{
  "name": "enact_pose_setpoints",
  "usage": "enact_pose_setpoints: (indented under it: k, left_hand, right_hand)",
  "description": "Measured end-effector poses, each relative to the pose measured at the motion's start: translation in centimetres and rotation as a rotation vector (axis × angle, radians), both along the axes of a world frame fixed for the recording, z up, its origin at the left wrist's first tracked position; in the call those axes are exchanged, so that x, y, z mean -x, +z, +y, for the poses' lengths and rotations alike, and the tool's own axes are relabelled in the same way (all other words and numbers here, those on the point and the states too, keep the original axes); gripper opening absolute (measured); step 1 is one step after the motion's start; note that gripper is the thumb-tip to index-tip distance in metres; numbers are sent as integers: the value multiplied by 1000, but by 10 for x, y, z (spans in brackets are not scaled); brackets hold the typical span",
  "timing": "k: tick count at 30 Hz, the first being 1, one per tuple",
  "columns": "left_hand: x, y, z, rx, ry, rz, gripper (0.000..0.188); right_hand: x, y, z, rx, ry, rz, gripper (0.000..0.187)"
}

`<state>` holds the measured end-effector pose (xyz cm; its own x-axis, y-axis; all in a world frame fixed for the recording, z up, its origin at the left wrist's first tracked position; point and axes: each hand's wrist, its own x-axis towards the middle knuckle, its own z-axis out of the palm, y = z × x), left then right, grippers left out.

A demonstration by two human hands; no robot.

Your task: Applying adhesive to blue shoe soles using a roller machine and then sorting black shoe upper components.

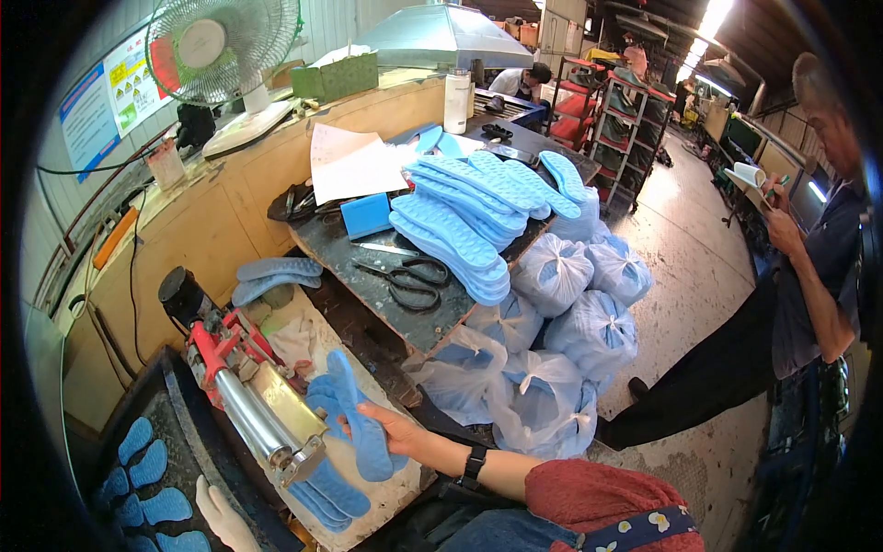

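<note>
My right hand [391, 430], bare with a black watch on the wrist, grips a blue shoe insole [349, 391] held upright above the worn board [409, 483]. More blue insoles lie on that board: one group [324, 397] is behind the held insole, another [331, 497] beside the roller's near end. Left of my right hand stands a red-framed machine with a shiny metal roller [250, 419]. My left hand [221, 517], in a white glove with fingers stretched out, is at the edge of a dark surface. Several small blue insole pieces [149, 463] lie there.
Scissors [411, 279] and large stacks of insoles [460, 216] cover the dark table. Tied plastic bags [552, 276] of blue pieces crowd the floor beside it. A fan [202, 41] stands far left. A person [819, 248] on the right holds a pad; another [524, 83] works further back.
</note>
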<state>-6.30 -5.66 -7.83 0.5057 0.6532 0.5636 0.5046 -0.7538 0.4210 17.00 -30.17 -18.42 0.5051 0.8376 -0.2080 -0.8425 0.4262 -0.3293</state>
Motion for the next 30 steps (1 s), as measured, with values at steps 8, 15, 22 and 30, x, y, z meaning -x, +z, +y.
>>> enact_pose_setpoints:
  k: [8,15,22,30]
  left_hand:
    - [12,-34,8,-4,50,100,35]
    - [0,-30,10,-19,-6,153,40]
    - [9,-34,10,34,28,172,39]
    - [8,-38,12,25,11,127,41]
  right_hand:
    - [5,-50,10,261,208,-49,37]
    - [-13,-61,6,276,52,-9,34]
    - [-14,-63,10,239,27,-57,37]
    - [-11,-57,10,234,5,-44,38]
